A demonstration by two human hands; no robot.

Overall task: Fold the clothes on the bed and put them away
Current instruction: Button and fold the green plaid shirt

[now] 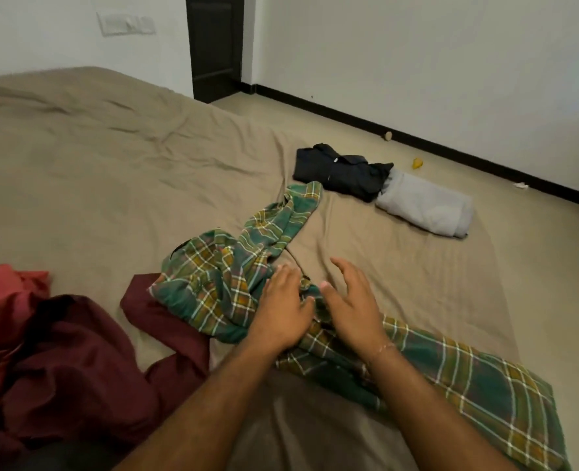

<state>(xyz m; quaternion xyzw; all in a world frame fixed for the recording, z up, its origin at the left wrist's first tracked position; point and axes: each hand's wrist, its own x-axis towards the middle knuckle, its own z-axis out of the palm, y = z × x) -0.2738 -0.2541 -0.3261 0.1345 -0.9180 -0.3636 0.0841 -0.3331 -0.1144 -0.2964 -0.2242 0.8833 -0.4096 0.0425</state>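
A crumpled green plaid shirt (227,280) is spread across the near part of the bed (111,158), one part trailing toward the lower right. The left hand (286,305) is laid on the shirt's bunched middle with its fingers extended and loosely spread; nothing is seen to be gripped. The right hand (351,300) is held just beside it, fingers straight and apart, over the shirt and the brown sheet; contact with the cloth cannot be determined. A maroon garment (77,362) is heaped at the left, partly under the plaid shirt, with a red garment (6,294) touching its far edge. Farther away on the bed, a folded dark garment (342,171) and a folded grey garment (424,205) are set side by side, touching. A small yellow object (417,163) is seen on the floor (519,232) beyond.
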